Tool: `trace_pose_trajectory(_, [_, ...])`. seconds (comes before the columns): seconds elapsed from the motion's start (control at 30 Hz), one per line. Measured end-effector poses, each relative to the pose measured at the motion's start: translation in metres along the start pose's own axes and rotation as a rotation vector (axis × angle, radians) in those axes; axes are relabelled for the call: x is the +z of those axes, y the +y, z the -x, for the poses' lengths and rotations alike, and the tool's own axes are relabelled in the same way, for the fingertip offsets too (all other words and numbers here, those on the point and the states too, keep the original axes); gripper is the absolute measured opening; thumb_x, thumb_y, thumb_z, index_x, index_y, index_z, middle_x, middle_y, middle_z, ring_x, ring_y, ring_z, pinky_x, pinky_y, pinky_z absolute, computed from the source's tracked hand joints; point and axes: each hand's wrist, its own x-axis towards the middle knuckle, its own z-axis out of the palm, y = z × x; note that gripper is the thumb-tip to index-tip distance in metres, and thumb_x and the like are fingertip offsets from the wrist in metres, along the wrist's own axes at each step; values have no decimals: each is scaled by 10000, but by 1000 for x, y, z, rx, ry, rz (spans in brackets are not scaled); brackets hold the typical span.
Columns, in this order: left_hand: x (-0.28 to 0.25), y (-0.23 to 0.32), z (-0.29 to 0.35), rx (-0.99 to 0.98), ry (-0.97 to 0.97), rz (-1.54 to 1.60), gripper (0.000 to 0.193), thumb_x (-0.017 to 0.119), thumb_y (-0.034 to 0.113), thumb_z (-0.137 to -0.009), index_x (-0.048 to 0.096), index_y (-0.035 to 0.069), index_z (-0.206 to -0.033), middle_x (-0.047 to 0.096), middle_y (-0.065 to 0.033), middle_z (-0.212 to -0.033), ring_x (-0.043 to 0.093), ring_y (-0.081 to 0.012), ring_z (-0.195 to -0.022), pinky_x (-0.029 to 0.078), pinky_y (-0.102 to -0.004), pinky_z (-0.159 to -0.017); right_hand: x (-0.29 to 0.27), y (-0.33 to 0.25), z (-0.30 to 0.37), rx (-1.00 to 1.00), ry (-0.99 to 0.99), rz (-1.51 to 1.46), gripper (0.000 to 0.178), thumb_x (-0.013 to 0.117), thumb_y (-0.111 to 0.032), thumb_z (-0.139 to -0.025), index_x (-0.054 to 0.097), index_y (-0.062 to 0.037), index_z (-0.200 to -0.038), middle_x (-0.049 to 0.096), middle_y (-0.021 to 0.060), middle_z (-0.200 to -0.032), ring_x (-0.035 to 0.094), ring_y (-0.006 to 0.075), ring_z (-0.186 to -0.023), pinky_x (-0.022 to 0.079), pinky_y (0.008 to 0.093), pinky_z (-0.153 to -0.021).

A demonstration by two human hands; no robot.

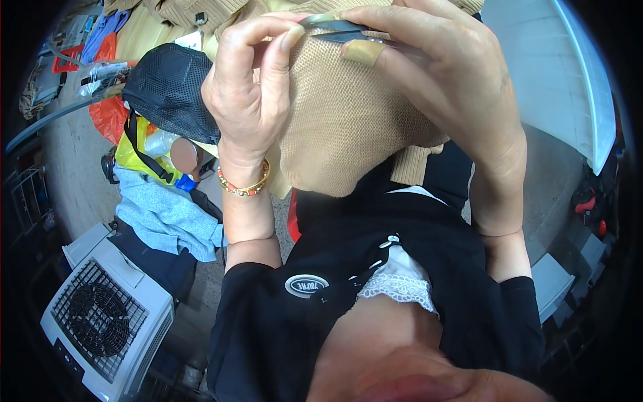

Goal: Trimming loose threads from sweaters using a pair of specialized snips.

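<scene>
A tan knitted garment piece [348, 127] hangs down in front of my chest, gathered up at its top edge. My left hand [248, 87] is closed, thumb and forefinger pinching the knit's upper edge. A gold and coral bracelet circles that wrist. In my right hand [442, 57] is a pair of dark metal thread snips [338, 32], tips pointing left at the pinched edge. Tan tape [363, 52] wraps the right thumb. Whether the blades touch the knit or a thread, I cannot tell.
More tan knitwear [194, 13] lies on the table at the top. A black mesh bag [171, 84] sits left of my left hand. Lower left are a yellow bag [137, 144], a light-blue knit garment [164, 211] and a white air cooler [100, 315]. A white panel [536, 60] stands at right.
</scene>
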Motion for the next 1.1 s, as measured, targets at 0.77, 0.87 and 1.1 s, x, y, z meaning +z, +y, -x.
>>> trace_pose_trajectory(0.77, [-2, 3, -5, -13, -66, -160, 118, 628, 40, -937, 635, -12, -1042, 710, -56, -922, 657, -71, -771, 522, -184, -680, -3, -26, -13, -45, -67, 471, 138, 716, -170, -764, 607, -86, -779, 517, 60, -714, 598, 244, -663, 493, 350, -571])
trace_pose_trajectory(0.87, [-4, 0, -6, 16, -83, -167, 129, 638, 39, -929, 648, -6, -1050, 708, -50, -914, 657, -73, -768, 520, -181, -674, -3, -27, -14, -63, -67, 470, 141, 716, -169, -762, 604, -84, -757, 516, 64, -710, 596, 248, -666, 493, 352, -577])
trace_pose_trajectory(1.1, [-6, 26, -18, -185, -117, -210, 90, 577, 2, -927, 666, 6, -920, 664, -70, -869, 622, -134, -702, 460, -196, -595, 0, -24, -15, -64, -82, 476, 123, 727, -157, -749, 637, -80, -778, 513, 69, -693, 589, 258, -648, 489, 353, -571])
